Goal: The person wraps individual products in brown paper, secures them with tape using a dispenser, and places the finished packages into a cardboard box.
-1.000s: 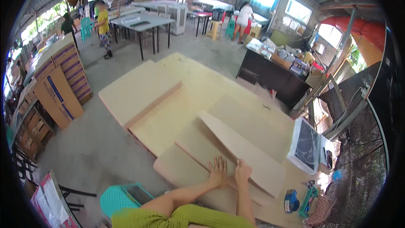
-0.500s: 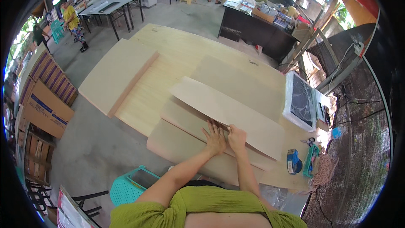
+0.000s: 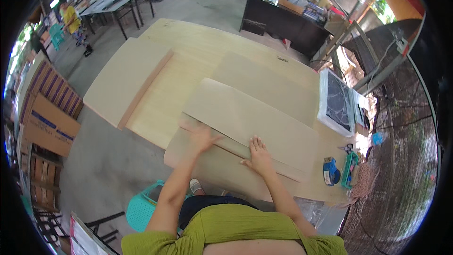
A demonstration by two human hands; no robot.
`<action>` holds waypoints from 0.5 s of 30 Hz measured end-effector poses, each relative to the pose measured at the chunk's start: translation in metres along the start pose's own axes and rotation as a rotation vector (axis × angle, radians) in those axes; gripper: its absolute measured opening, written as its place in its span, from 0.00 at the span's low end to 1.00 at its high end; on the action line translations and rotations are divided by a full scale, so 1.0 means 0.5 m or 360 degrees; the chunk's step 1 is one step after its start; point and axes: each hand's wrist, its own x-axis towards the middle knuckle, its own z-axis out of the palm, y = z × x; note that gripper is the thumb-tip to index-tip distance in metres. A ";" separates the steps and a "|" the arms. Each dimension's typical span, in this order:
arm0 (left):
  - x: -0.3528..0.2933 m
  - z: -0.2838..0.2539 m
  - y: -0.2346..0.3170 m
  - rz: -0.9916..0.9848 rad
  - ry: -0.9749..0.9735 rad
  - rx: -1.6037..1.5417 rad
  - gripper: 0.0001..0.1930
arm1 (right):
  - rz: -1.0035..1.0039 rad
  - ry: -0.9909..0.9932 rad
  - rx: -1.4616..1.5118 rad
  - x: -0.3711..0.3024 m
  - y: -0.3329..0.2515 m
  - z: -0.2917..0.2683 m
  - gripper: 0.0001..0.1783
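Observation:
A large tan sheet (image 3: 264, 119), which looks like paper or thin card, lies folded over on the table in front of me. My right hand (image 3: 259, 157) rests flat by the flap's near edge, fingers stretched out on it and thumb apart. Over the left part of the fold is my left hand (image 3: 202, 138), blurred by motion, its thumb spread away from the fingers. Neither hand appears to grasp anything. More tan sheet (image 3: 198, 163) extends below the fold toward my body, partly covered by my forearms.
A stack of tan sheets (image 3: 127, 78) lies at the table's left end. On the right are a plastic-wrapped panel (image 3: 336, 101), a blue tape dispenser (image 3: 330, 171), a green basket (image 3: 349, 170) and scissors (image 3: 347, 148). A turquoise stool (image 3: 141, 210) stands at lower left. Beyond is a cluttered black desk (image 3: 283, 26).
The raised flap now lies down flatter. My left hand has moved left along the fold. My right hand has gone from gripping the flap's edge to lying flat on it.

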 end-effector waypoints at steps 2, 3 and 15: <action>-0.050 0.000 -0.016 -0.0053 0.0709 0.0017 0.44 | -0.0031 -0.0067 -0.0117 0.004 -0.009 -0.006 0.41; -0.068 0.010 -0.003 0.0052 0.0860 0.0006 0.45 | -0.0006 -0.0087 -0.0137 -0.001 0.001 0.005 0.43; 0.031 0.115 -0.015 0.1166 0.0530 0.0496 0.37 | 0.0046 -0.0186 -0.0300 0.047 -0.081 -0.007 0.52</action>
